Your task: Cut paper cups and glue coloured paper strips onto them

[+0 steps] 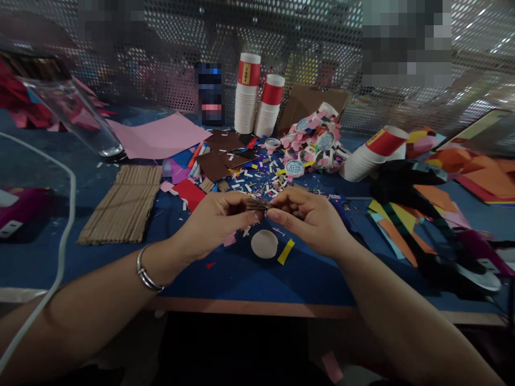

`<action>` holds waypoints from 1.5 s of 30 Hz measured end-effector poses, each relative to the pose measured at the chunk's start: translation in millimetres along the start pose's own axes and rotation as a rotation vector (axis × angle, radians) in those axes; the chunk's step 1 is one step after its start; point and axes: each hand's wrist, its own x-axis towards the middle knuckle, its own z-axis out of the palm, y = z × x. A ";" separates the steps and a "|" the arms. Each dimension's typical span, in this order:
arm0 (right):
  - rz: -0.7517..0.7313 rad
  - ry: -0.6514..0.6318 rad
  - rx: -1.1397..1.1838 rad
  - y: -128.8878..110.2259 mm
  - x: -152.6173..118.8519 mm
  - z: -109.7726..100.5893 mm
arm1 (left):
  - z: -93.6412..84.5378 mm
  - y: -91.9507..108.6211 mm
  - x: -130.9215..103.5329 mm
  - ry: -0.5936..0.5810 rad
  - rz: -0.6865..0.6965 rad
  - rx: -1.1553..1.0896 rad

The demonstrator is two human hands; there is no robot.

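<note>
My left hand (219, 220) pinches a small brown piece, which looks like corrugated cardboard (256, 204), between thumb and fingers. At the other end of that piece, the thumb and fingertips of my right hand (309, 217) are closed on it. Both hands hover over the blue table, close together. Just below them lies a pale round disc (264, 244), flat on the table. A short yellow paper strip (286, 252) rests to the right of the disc. Fingers partly hide the held piece.
Corrugated cardboard (120, 203) lies left, near a glass bottle (80, 112) and a white cable (71, 214). Paper cup stacks (246, 107) stand behind scraps and a pile of small paper crafts (317, 139). On the right are a tilted cup stack (374, 153) and a dark-handled tool (422, 236).
</note>
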 end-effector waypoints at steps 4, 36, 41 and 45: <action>0.009 0.004 0.006 -1.7 -0.5 -0.5 | -0.2 1.1 -0.3 0.019 0.043 -0.014; 0.056 -0.056 0.020 -1.0 1.3 -4.4 | 0.9 2.9 -1.3 -0.038 -0.034 0.051; 0.045 -0.061 0.038 -2.0 0.7 -2.8 | 2.3 3.9 -2.3 -0.057 -0.068 0.072; 0.042 -0.058 0.037 -2.3 0.1 -2.4 | 1.5 2.6 -1.0 -0.064 -0.083 0.054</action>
